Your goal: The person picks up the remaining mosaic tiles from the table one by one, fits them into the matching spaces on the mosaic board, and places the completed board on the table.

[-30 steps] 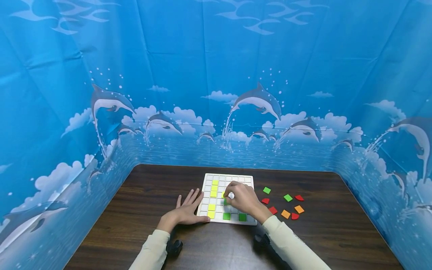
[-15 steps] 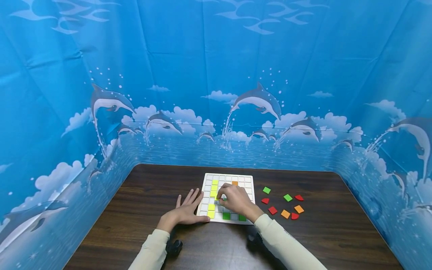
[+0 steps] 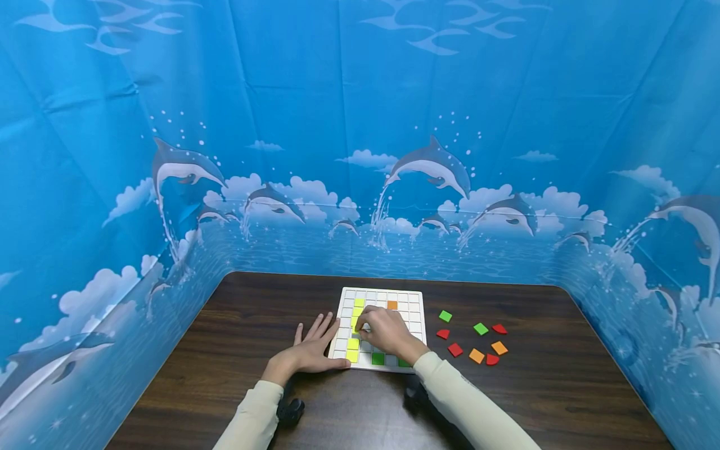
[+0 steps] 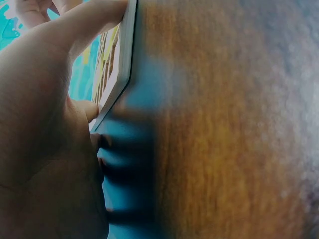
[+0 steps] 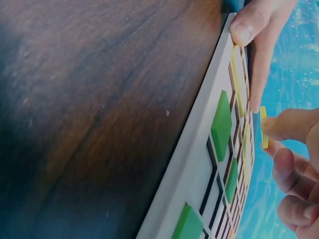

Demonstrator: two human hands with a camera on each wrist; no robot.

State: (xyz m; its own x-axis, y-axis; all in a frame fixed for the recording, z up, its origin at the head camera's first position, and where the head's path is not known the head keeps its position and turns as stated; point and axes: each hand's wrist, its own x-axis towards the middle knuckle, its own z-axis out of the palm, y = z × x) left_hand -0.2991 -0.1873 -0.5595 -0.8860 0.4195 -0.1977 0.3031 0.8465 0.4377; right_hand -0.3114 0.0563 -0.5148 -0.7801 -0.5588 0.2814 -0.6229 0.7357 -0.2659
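A white grid board [image 3: 417, 325] lies on the table. My left hand [image 3: 306, 355] rests at its left edge with fingers spread and straight, thumb on the near left corner. Between the thumb and finger of my right hand [image 3: 388, 331] is a thin yellow tile [image 5: 264, 127], held just above the board, over the yellow column on its left side. Several yellow tiles [image 3: 352, 356] line that column. Green tiles [image 5: 222, 124] sit near the front, and one orange tile [image 3: 392, 305] lies toward the back. The right hand covers the middle squares in the head view.
Loose tiles are scattered on the dark wooden table [image 3: 562, 387] right of the board: two green tiles [image 3: 445, 315], several red ones [image 3: 455, 350] and two orange ones [image 3: 477, 355]. A blue dolphin-print curtain [image 3: 349, 156] surrounds the table's far side and both flanks.
My right hand has moved left across the board with the yellow tile, uncovering the orange tile behind it. The left hand stays where it was.
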